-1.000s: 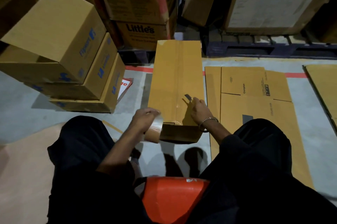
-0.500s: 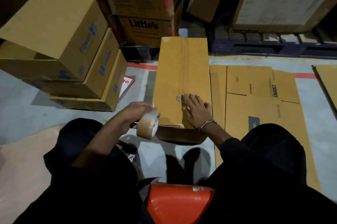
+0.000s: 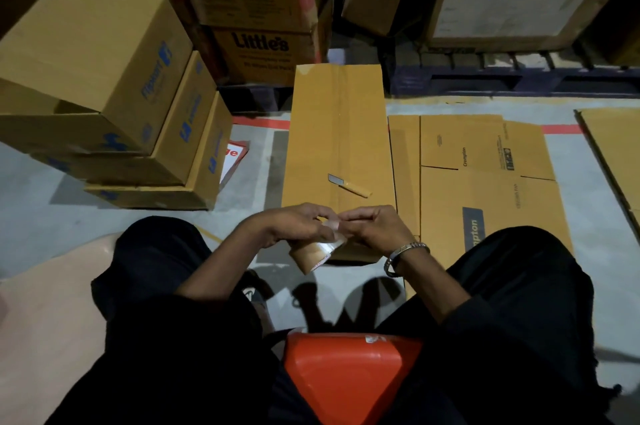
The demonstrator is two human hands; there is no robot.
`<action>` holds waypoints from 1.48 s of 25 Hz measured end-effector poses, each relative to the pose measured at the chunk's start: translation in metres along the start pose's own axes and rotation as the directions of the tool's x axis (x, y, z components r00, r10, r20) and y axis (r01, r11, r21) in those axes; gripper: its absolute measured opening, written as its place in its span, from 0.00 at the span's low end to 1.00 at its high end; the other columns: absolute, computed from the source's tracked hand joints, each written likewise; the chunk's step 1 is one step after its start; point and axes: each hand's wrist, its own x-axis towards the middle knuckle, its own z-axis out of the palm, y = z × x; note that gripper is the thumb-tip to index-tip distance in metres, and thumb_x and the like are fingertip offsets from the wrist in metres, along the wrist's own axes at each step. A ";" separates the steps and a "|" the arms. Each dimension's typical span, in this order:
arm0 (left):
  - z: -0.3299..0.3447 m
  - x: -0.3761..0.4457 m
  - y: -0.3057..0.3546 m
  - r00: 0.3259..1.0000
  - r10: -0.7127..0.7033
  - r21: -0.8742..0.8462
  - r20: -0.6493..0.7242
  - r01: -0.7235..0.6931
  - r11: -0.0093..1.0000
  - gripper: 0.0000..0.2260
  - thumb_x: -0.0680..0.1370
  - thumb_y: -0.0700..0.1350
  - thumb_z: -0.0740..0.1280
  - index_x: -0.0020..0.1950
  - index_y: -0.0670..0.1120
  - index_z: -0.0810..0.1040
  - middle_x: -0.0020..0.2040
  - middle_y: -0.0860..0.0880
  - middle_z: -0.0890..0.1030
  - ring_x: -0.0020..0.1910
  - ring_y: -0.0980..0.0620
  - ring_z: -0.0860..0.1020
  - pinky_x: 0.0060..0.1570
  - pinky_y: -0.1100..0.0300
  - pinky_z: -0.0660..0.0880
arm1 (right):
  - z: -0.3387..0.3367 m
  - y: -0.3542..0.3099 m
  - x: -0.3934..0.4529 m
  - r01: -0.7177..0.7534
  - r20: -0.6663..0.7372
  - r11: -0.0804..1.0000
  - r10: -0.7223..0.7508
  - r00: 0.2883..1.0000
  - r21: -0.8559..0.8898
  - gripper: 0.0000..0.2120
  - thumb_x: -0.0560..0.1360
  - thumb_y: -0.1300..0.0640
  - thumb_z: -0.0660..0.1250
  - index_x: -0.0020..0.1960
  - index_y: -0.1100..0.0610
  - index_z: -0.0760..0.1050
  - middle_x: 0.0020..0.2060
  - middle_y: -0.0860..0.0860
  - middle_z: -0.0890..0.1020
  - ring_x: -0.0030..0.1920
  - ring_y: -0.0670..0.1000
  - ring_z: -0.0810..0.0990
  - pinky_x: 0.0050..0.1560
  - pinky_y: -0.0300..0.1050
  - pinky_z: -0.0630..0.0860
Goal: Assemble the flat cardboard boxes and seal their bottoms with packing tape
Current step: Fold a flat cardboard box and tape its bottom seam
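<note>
A: The box (image 3: 341,154) lies on the floor before you, cutter (image 3: 349,185) resting on it. Hands?

B: Your left hand (image 3: 294,229) grips the tape roll (image 3: 316,253); your right hand (image 3: 375,229) pinches its loose end. Peel it squarely.

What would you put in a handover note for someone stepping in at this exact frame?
Left hand: holds the packing tape roll over the near end of the assembled cardboard box.
Right hand: fingertips pinch the tape's loose end, right beside the left grip.
Cutter: lying loose on top of the box, touched by neither hand.
Flat Crompton carton: on the floor to the right, not yet assembled.
Done: a tape strip already runs along the box's centre seam.
Left: whether this box needs more tape is unclear; then assemble and tape the flat cartons.
</note>
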 end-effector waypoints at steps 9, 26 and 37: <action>0.005 0.009 -0.009 0.999 -0.042 0.115 0.012 0.041 0.992 0.18 0.79 0.51 0.73 0.69 0.54 0.79 0.66 0.49 0.79 0.62 0.50 0.77 0.60 0.55 0.74 | 0.013 0.013 0.001 -0.037 -0.166 0.999 0.030 0.986 -0.036 0.05 0.68 0.67 0.78 0.38 0.57 0.88 0.35 0.55 0.87 0.41 0.55 0.88 0.44 0.47 0.85; -0.017 0.001 -0.023 0.928 0.292 0.493 -0.231 -0.147 0.858 0.22 0.72 0.65 0.76 0.54 0.49 0.86 0.45 0.56 0.85 0.42 0.59 0.81 0.41 0.57 0.78 | -0.053 0.022 0.011 -0.423 -0.050 0.759 0.511 0.858 0.496 0.08 0.74 0.69 0.74 0.53 0.65 0.83 0.43 0.59 0.88 0.40 0.53 0.87 0.42 0.42 0.85; -0.088 0.011 -0.071 0.981 0.125 0.685 -0.148 0.011 0.729 0.26 0.74 0.65 0.74 0.30 0.50 0.67 0.29 0.52 0.67 0.29 0.53 0.66 0.33 0.53 0.58 | -0.079 0.044 0.014 -0.339 -0.247 0.741 0.556 0.794 0.580 0.08 0.75 0.71 0.72 0.55 0.69 0.81 0.50 0.63 0.85 0.41 0.55 0.85 0.35 0.45 0.83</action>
